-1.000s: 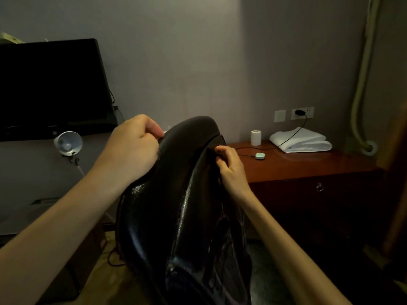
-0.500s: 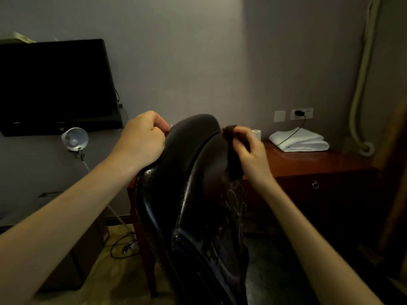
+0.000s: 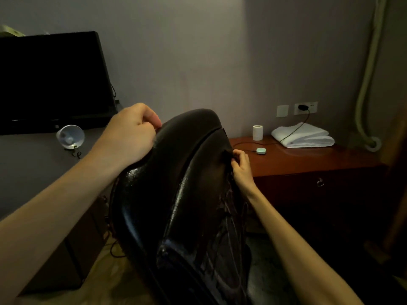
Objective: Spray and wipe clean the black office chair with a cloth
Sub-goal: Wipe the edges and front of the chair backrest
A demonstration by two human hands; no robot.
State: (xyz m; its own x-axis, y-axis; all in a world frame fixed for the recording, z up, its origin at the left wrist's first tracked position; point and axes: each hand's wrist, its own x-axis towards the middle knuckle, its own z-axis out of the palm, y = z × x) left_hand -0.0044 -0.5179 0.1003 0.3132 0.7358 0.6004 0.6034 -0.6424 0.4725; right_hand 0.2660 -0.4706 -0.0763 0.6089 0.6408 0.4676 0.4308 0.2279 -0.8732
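Observation:
The black office chair point(image 3: 176, 183) fills the middle of the view, its glossy backrest top tilted toward me. My left hand point(image 3: 130, 135) grips the upper left edge of the backrest, fingers curled over it. My right hand point(image 3: 241, 166) is at the backrest's right edge and pinches a small dark cloth point(image 3: 225, 156) against it. The cloth is nearly the chair's colour and mostly hidden in the dim light. No spray bottle is in view.
A dark wooden cabinet point(image 3: 308, 159) stands to the right with a folded white towel point(image 3: 304, 136), a paper roll point(image 3: 257, 132) and a small charging device point(image 3: 261, 150). A black monitor point(image 3: 52, 80) and a small white lamp point(image 3: 70, 137) are at the left.
My right hand has slid the cloth down the backrest's right edge from near the top. The view has shifted and the chair back leans more toward me. My left hand keeps its grip.

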